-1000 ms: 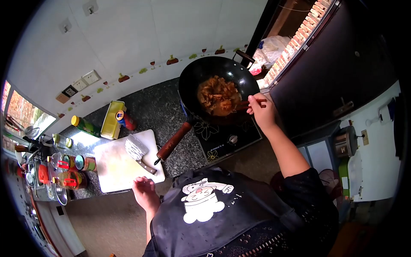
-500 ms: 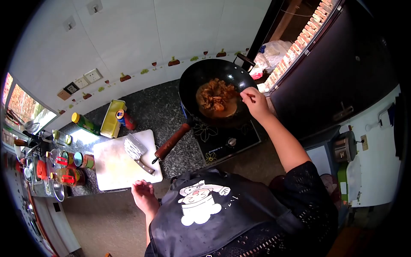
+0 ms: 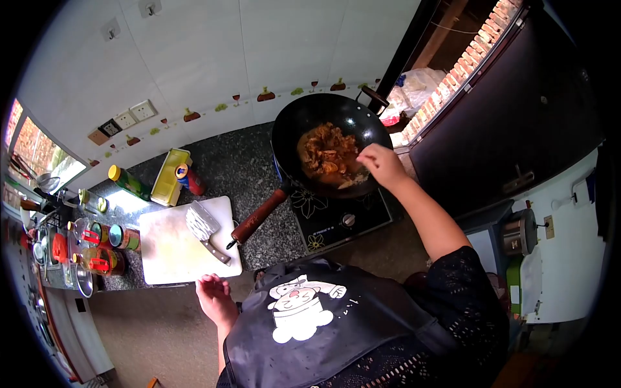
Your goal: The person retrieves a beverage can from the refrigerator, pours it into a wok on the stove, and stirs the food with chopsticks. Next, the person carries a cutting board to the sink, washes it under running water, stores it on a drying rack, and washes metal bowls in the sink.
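A black wok (image 3: 291, 121) stands on the hob, with reddish-brown chopped food (image 3: 328, 150) and some brown liquid inside. Over the wok's right side is my right hand (image 3: 383, 165), its fingers pinched round chopsticks, which the fingers mostly hide. Pale bits (image 3: 356, 179) lie in the wok just below these fingers. My left hand (image 3: 215, 299) hangs in front of the white cutting board (image 3: 169, 252), near its lower edge, palm up, with loosely bent fingers and nothing held. A cleaver (image 3: 204, 224) rests on the board, its handle toward the front edge.
The wok's wooden handle (image 3: 260, 216) sticks out over the counter. Behind the board are a yellow-green tray (image 3: 169, 178), a can (image 3: 191, 180) and a yellow-capped bottle (image 3: 129, 182). Several jars (image 3: 103, 261) stand to the left. A dark door (image 3: 511, 110) is at the right.
My right hand has moved left over the wok, and the chopsticks, clearly seen earlier, are now mostly hidden. Pale bits show at the wok's lower right. My left hand has barely moved.
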`<state>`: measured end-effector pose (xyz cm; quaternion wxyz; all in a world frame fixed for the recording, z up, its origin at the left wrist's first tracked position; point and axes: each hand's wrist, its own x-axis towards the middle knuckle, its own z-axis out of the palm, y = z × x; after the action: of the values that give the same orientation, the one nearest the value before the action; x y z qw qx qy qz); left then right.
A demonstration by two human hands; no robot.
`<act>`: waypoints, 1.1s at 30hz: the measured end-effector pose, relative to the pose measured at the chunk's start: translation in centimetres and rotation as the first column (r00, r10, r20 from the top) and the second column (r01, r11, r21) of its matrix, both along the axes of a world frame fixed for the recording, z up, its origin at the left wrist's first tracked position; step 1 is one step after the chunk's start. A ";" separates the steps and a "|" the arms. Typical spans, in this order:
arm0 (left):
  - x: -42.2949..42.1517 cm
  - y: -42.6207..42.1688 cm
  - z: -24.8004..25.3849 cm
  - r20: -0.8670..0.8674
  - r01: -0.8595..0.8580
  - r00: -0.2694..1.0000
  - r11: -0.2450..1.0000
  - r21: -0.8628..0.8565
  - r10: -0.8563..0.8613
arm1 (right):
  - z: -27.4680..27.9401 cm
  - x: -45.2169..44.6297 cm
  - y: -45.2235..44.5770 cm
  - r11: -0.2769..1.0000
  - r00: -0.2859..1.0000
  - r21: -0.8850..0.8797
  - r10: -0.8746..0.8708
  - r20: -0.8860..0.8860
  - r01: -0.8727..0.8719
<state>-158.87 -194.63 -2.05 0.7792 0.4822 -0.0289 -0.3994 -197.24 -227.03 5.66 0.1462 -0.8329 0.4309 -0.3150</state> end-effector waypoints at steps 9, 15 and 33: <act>0.0 -0.6 0.6 0.012 0.010 1.000 1.000 -0.013 -0.010 | -1.4 -4.0 -3.4 0.922 0.733 0.282 -0.384 0.562 0.266; 0.4 -0.8 0.6 0.025 0.027 0.999 0.999 -0.033 -0.026 | 0.8 -3.7 -1.8 0.979 0.886 0.161 -0.184 0.426 0.126; 0.8 -1.0 0.4 -0.019 0.011 1.000 1.000 -0.015 -0.012 | -0.9 -4.4 -4.0 0.853 0.633 0.408 -0.518 0.576 0.327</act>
<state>-158.08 -195.65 -1.60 0.7807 0.4723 -0.0270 -0.4083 -201.67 -231.03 4.80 0.3216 -0.5103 0.5717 -0.5561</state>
